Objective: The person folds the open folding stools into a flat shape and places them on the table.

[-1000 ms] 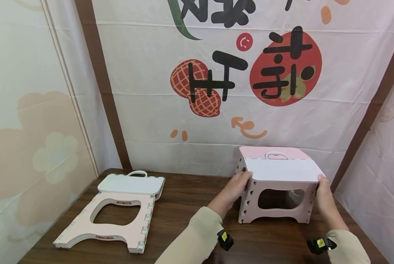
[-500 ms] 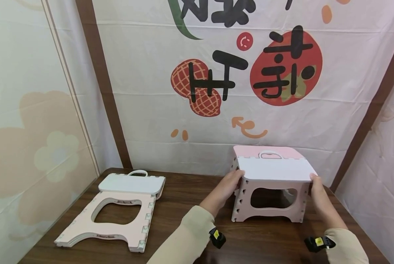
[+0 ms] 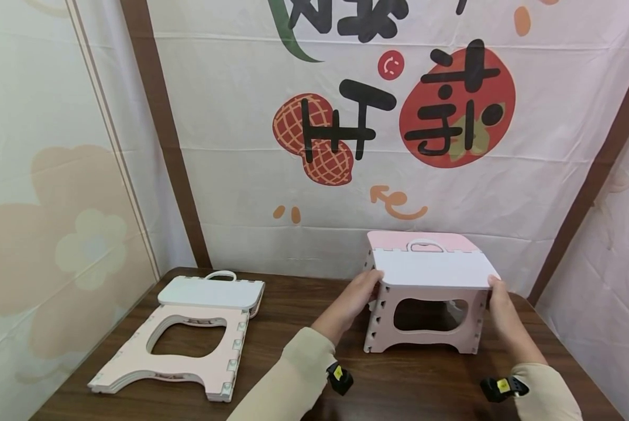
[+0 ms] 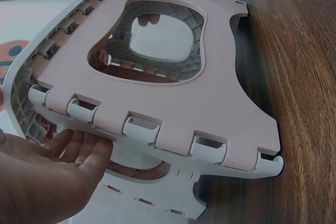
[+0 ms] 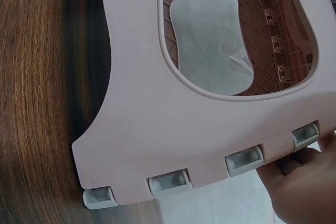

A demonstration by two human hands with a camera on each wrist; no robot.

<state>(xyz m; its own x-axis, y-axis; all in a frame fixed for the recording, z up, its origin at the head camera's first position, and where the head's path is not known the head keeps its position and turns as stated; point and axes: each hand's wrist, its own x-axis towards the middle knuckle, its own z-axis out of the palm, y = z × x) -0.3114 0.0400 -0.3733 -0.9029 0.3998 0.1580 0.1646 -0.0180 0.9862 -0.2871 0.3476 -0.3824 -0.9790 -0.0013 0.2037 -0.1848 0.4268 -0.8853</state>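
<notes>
An unfolded folding step stool [image 3: 434, 270] with a white and pink top and pale pink legs stands on the right of the table. My left hand [image 3: 350, 299] grips the left edge of its top, thumb at the front corner. On the opposite edge, my right hand [image 3: 507, 313] holds the other front corner the same way. In the left wrist view the fingers [image 4: 94, 156] reach under the top along the hinged side panel. The right wrist view catches only part of the right hand [image 5: 304, 184], at the hinged side of the leg panel [image 5: 136, 114].
A second folding stool [image 3: 188, 369], folded flat, lies on the left of the dark wooden table [image 3: 293, 333]. A printed cloth [image 3: 240, 175] hangs behind the table, with more cloth at both sides.
Both hands have shifted the unfolded stool to the left across the table, keeping their hold on its edges. The folded stool has stayed in place.
</notes>
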